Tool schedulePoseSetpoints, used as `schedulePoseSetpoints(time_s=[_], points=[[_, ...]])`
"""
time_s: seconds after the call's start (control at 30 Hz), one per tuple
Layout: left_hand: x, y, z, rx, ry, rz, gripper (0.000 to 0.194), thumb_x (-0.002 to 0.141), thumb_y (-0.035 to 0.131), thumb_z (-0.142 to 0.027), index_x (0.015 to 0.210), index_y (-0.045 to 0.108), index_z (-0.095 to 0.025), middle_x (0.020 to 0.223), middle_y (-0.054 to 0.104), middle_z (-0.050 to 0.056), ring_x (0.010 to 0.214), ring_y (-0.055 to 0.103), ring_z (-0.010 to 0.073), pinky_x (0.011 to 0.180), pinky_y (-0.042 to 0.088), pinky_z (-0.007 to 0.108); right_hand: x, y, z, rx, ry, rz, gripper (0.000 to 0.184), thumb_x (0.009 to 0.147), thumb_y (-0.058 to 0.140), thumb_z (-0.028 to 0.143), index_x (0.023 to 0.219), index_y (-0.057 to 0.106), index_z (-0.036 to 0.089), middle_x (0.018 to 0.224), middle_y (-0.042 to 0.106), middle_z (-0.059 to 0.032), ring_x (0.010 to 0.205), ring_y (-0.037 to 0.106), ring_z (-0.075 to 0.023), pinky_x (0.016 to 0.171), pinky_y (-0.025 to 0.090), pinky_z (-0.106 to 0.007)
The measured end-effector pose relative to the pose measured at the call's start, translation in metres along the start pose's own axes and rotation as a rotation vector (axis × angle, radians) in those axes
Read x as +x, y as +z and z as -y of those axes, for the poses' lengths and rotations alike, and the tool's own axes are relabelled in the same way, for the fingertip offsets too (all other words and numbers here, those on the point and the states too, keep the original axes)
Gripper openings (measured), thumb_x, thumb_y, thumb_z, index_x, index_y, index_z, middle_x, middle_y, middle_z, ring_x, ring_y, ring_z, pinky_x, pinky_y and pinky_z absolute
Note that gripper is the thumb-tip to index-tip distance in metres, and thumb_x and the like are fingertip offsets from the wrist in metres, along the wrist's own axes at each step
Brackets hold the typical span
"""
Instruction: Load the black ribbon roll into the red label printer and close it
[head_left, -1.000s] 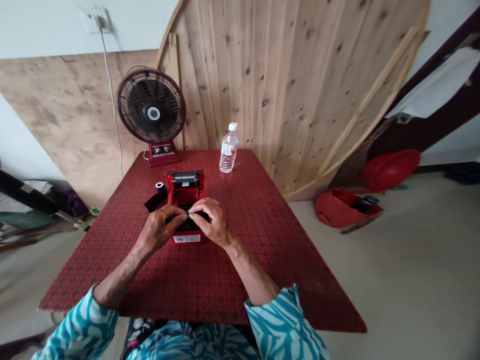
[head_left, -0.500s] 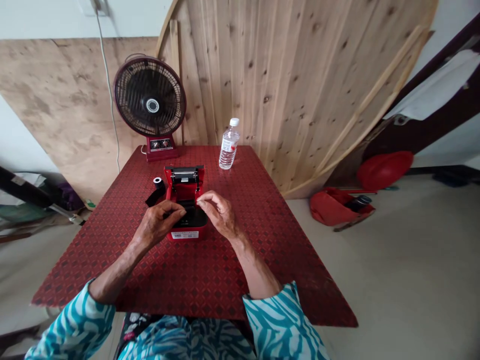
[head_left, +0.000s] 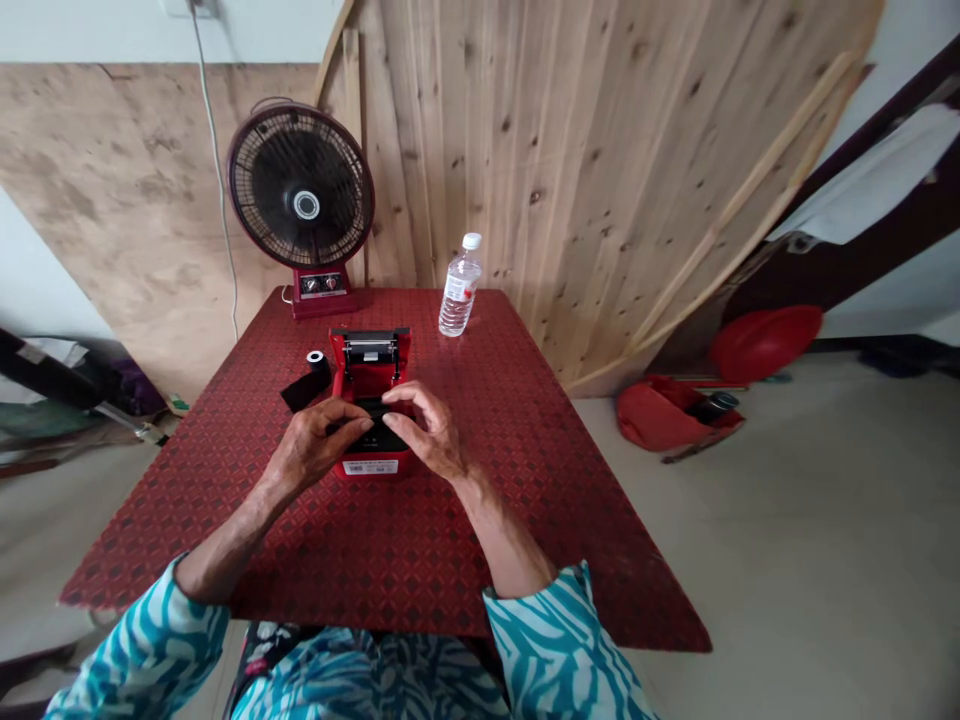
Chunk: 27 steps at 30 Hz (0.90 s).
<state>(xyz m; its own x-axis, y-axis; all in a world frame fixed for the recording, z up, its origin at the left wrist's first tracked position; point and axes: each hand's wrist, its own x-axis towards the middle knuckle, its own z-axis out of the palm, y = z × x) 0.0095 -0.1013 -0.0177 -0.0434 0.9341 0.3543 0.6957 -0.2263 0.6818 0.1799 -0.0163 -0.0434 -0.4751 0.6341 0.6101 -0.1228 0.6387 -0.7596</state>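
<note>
A small red printer-like box (head_left: 371, 375) stands open on the red patterned table (head_left: 420, 520), its lid tilted up at the back. My left hand (head_left: 313, 442) rests on the box's left side, fingers curled over the dark opening. My right hand (head_left: 429, 428) is on the right side, fingers bent and pinched at the same dark compartment. Whatever the fingertips hold is too small to make out. A black roll with a white core (head_left: 307, 380) lies just left of the box.
A dark red desk fan (head_left: 302, 205) stands at the table's far left edge and a clear water bottle (head_left: 459, 286) at the far middle. Wooden panels lean behind. A red bag (head_left: 675, 418) and red helmet (head_left: 765, 340) lie on the floor to the right.
My hands parted slightly half a second ago and have come back together over the box's dark compartment. The view tilted a little, so the table sits higher in the picture.
</note>
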Motion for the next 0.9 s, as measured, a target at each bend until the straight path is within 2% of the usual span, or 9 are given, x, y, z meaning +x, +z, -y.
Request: schedulePoseSetpoints(time_s=[0.1, 0.17, 0.3, 0.37, 0.5, 0.57, 0.73, 0.83, 0.9], points=[[-0.002, -0.004, 0.005, 0.066, 0.068, -0.019, 0.018, 0.084, 0.06, -0.035, 0.085, 0.07, -0.021, 0.081, 0.069, 0.001, 0.074, 0.063, 0.0153, 0.069, 0.048, 0.025, 0.001, 0.004, 0.0, -0.057, -0.06, 0.004, 0.011, 0.087, 0.056, 0.027, 0.08, 0.062, 0.023, 0.08, 0.067, -0.0013, 0.078, 0.061, -0.0155, 0.079, 0.047, -0.031], [-0.007, -0.013, 0.011, 0.127, 0.085, -0.057, 0.016, 0.084, 0.061, -0.034, 0.084, 0.071, -0.022, 0.082, 0.069, 0.001, 0.076, 0.064, 0.0156, 0.07, 0.047, 0.026, 0.001, 0.005, -0.001, -0.042, -0.041, -0.025, 0.013, 0.088, 0.054, 0.027, 0.078, 0.061, 0.023, 0.078, 0.066, -0.0011, 0.075, 0.061, -0.0149, 0.075, 0.047, -0.03], [-0.021, -0.036, 0.023, 0.185, -0.019, -0.255, 0.017, 0.085, 0.06, -0.036, 0.079, 0.069, -0.022, 0.078, 0.069, 0.0, 0.074, 0.064, 0.0154, 0.069, 0.047, 0.026, 0.001, 0.002, -0.003, 0.017, 0.029, -0.055, 0.013, 0.087, 0.055, 0.029, 0.078, 0.062, 0.022, 0.077, 0.065, -0.0007, 0.073, 0.06, -0.014, 0.069, 0.046, -0.028], [-0.025, -0.041, 0.023, 0.188, -0.04, -0.315, 0.02, 0.086, 0.058, -0.037, 0.08, 0.069, -0.021, 0.078, 0.069, 0.001, 0.075, 0.064, 0.0159, 0.068, 0.048, 0.026, 0.0, 0.002, -0.003, 0.024, 0.042, -0.055, 0.013, 0.087, 0.055, 0.03, 0.078, 0.062, 0.022, 0.077, 0.065, -0.0007, 0.074, 0.06, -0.014, 0.07, 0.046, -0.028], [-0.024, -0.028, 0.011, 0.173, 0.105, -0.178, 0.029, 0.083, 0.063, -0.044, 0.097, 0.07, -0.02, 0.091, 0.07, 0.006, 0.086, 0.065, 0.0198, 0.077, 0.049, 0.031, 0.0, 0.006, -0.001, 0.033, 0.043, -0.052, 0.013, 0.087, 0.055, 0.029, 0.078, 0.062, 0.022, 0.078, 0.065, -0.0011, 0.075, 0.06, -0.0141, 0.069, 0.046, -0.028], [-0.02, -0.017, 0.005, 0.194, 0.156, -0.147, 0.028, 0.082, 0.065, -0.043, 0.097, 0.07, -0.021, 0.091, 0.071, 0.006, 0.086, 0.065, 0.0203, 0.077, 0.048, 0.032, -0.001, 0.008, -0.001, 0.031, 0.041, -0.054, 0.012, 0.087, 0.055, 0.028, 0.078, 0.062, 0.022, 0.078, 0.065, -0.0012, 0.075, 0.061, -0.0142, 0.07, 0.047, -0.029], [-0.019, -0.014, 0.002, 0.167, 0.153, -0.221, 0.014, 0.088, 0.059, -0.028, 0.083, 0.069, -0.021, 0.079, 0.071, 0.001, 0.076, 0.064, 0.0161, 0.072, 0.047, 0.028, 0.0, 0.008, 0.0, 0.013, 0.005, -0.046, 0.011, 0.087, 0.056, 0.026, 0.078, 0.062, 0.022, 0.078, 0.065, -0.001, 0.076, 0.061, -0.0146, 0.074, 0.047, -0.03], [-0.022, -0.021, 0.001, 0.108, 0.08, -0.316, 0.015, 0.089, 0.056, -0.029, 0.083, 0.067, -0.02, 0.08, 0.069, 0.001, 0.076, 0.064, 0.0152, 0.073, 0.047, 0.028, 0.0, 0.007, -0.001, 0.011, -0.027, -0.046, 0.011, 0.087, 0.057, 0.025, 0.078, 0.062, 0.022, 0.077, 0.065, -0.0007, 0.076, 0.061, -0.0143, 0.075, 0.047, -0.03], [-0.022, -0.022, 0.0, 0.137, 0.1, -0.299, 0.018, 0.089, 0.058, -0.034, 0.091, 0.067, -0.019, 0.089, 0.07, 0.004, 0.084, 0.064, 0.0176, 0.077, 0.047, 0.03, 0.0, 0.007, -0.001, 0.003, -0.035, -0.044, 0.01, 0.087, 0.057, 0.025, 0.079, 0.062, 0.023, 0.078, 0.065, -0.0006, 0.076, 0.061, -0.0144, 0.077, 0.047, -0.031]])
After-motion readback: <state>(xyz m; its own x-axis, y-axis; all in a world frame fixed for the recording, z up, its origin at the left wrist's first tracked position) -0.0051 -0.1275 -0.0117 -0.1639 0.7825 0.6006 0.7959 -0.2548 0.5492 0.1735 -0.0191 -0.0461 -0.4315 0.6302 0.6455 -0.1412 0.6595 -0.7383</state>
